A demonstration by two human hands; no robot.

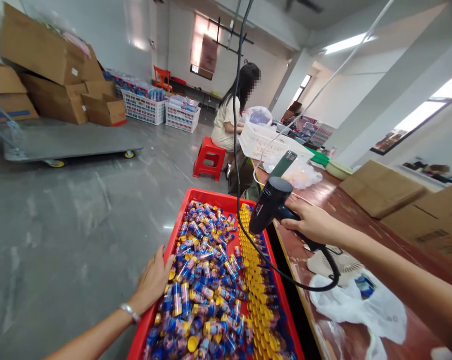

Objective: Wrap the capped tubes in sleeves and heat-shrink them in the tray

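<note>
My right hand (310, 220) is wrapped round the handle of a black heat gun (271, 205), held above the right side of a red tray (206, 195). A black cord runs from its handle and loops up past the tray. Just above the heat gun shows a green tube (284, 164) with a silvery end; whether they are joined I cannot tell. My left hand (154, 275) grips the tray's left rim, thumb on top. Loose small bottles (206, 280) with blue-and-yellow wrapping fill most of the tray. Along its right side, others stand in rows, yellow caps (254, 270) facing up.
A brown table (301, 270) adjoins on the right, bearing a white plastic bag (361, 305) and cardboard boxes (383, 187). Ahead, a person sits on a red stool (209, 157) by a white basket (267, 142). A flat trolley (71, 140) and cartons stand at left.
</note>
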